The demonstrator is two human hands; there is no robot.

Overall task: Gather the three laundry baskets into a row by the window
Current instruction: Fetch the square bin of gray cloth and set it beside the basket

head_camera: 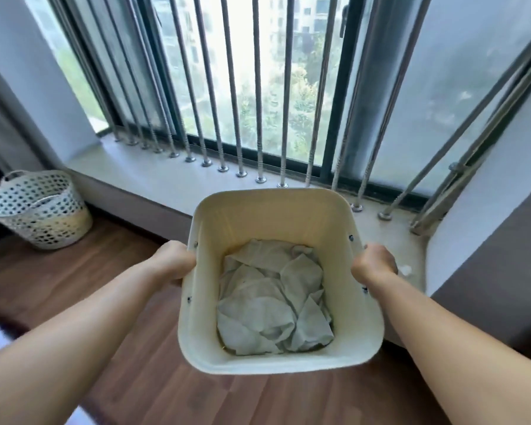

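The left hand [174,262] is closing its fingers around the left wall of the cream basket [281,210], knuckles outward, and the right hand [373,263] is gripping the right wall the same way; the fingertips themselves are hidden outside the basket. Both forearms are reaching forward, nearly straight, and holding it level in front of the body. The basket appears to be hanging above the floor [120,348], close to the sill [154,179], with crumpled pale cloth [273,302] lying in its bottom. A perforated basket [40,210] is sitting on the floor well to the left, beside the sill. No third basket is showing. Judging by this, the carrying step for the cream basket is in hand; the next move is likely calling for lowering it against the sill, in line with the perforated one and closer to it.
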